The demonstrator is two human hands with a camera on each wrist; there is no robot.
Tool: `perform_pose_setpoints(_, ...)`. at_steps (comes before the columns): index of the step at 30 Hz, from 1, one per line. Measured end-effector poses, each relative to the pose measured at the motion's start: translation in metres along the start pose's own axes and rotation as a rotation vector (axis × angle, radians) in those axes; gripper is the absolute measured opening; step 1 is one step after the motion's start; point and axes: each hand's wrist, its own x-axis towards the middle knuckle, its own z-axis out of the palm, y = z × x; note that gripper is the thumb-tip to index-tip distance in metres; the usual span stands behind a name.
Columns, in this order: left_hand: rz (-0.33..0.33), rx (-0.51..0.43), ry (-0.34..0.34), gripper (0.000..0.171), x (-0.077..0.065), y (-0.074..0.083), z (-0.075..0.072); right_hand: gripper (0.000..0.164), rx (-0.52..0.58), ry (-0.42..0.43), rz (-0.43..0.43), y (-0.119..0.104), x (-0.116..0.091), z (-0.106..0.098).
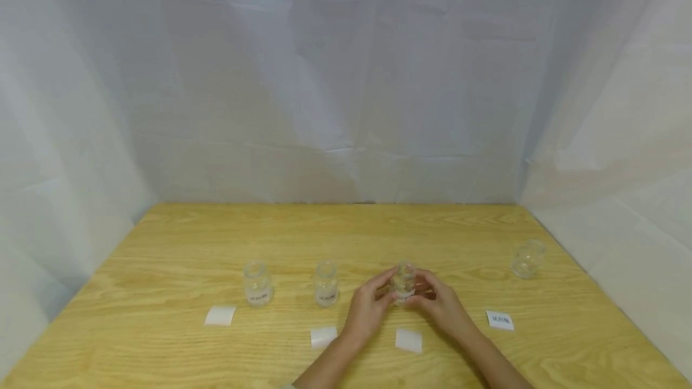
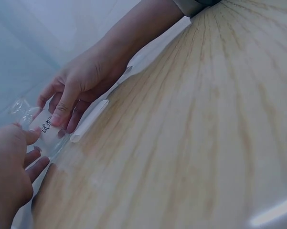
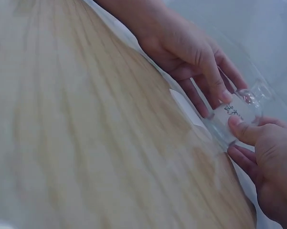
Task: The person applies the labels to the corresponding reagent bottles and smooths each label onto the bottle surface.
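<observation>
A small clear glass jar (image 1: 403, 278) with a white label bearing dark characters stands between both hands. My left hand (image 1: 369, 309) holds it from the left, and my right hand (image 1: 442, 307) from the right. In the left wrist view, both thumbs press on the label (image 2: 47, 125), while the other fingers reach around the glass. The right wrist view shows the same label (image 3: 233, 112) under the thumb tips. Just in front of the hands lies a blank white paper piece (image 1: 408, 340).
Two labelled glass jars, one farther left (image 1: 257, 284) and one nearer (image 1: 327, 284), stand on the wooden table (image 1: 162, 353). Blank papers (image 1: 220, 316) (image 1: 323, 337) lie before them. At right are a jar without visible label (image 1: 528, 259), looking tilted, and a paper with characters (image 1: 500, 320).
</observation>
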Motion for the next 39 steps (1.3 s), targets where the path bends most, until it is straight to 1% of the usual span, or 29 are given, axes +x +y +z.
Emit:
perform_pose_setpoints(4, -0.036, -0.027, -0.014, 0.043, -0.002, 0.002, -0.002, 0.044, -0.010, -0.027, -0.006, 0.006, -0.001, -0.004)
perform_pose_setpoints(6, -0.050, -0.033, -0.021, 0.043, -0.002, 0.002, -0.002, 0.042, -0.001, -0.047, 0.011, 0.008, -0.002, -0.007)
perform_pose_setpoints(11, -0.060, -0.047, -0.031, 0.043, -0.003, 0.006, -0.004, 0.041, 0.047, -0.093, 0.072, 0.009, -0.003, -0.011)
perform_pose_setpoints(13, -0.066, -0.052, -0.032, 0.042, -0.004, 0.016, -0.006, 0.043, 0.046, -0.103, 0.090, 0.008, -0.003, -0.011)
perform_pose_setpoints(16, -0.086, -0.060, -0.031, 0.039, -0.006, 0.035, -0.010, 0.047, 0.053, -0.114, 0.112, 0.009, -0.003, -0.010)
perform_pose_setpoints(18, -0.095, -0.060, -0.034, 0.039, -0.006, 0.034, -0.009, 0.050, 0.054, -0.118, 0.135, -0.001, -0.002, -0.010)
perform_pose_setpoints(19, -0.097, -0.059, -0.034, 0.039, -0.006, 0.030, -0.009, 0.051, 0.062, -0.115, 0.149, -0.004, -0.002, -0.010)
perform_pose_setpoints(23, -0.096, -0.052, -0.036, 0.040, -0.003, 0.008, -0.004, 0.051, 0.057, -0.090, 0.182, -0.010, -0.002, -0.009)
perform_pose_setpoints(25, -0.096, -0.047, -0.034, 0.039, -0.004, 0.014, -0.005, 0.050, 0.057, -0.074, 0.178, -0.002, -0.003, -0.009)
perform_pose_setpoints(27, -0.097, -0.049, -0.033, 0.038, -0.004, 0.024, -0.006, 0.048, 0.047, -0.076, 0.169, 0.002, -0.004, -0.010)
perform_pose_setpoints(30, -0.109, -0.056, -0.034, 0.037, -0.005, 0.041, -0.010, 0.046, 0.099, -0.105, 0.172, 0.004, -0.004, -0.012)
perform_pose_setpoints(32, -0.119, -0.060, -0.035, 0.036, -0.005, 0.047, -0.011, 0.044, 0.137, -0.129, 0.185, 0.005, -0.004, -0.014)
perform_pose_setpoints(35, -0.126, -0.062, -0.034, 0.036, -0.004, 0.045, -0.011, 0.044, 0.189, -0.150, 0.206, 0.005, -0.004, -0.015)
perform_pose_setpoints(37, -0.126, -0.067, -0.029, 0.037, -0.003, 0.036, -0.009, 0.044, 0.197, -0.153, 0.207, 0.005, -0.004, -0.016)
perform_pose_setpoints(39, -0.129, -0.062, -0.026, 0.038, -0.002, 0.026, -0.007, 0.044, 0.182, -0.146, 0.202, 0.005, -0.003, -0.015)
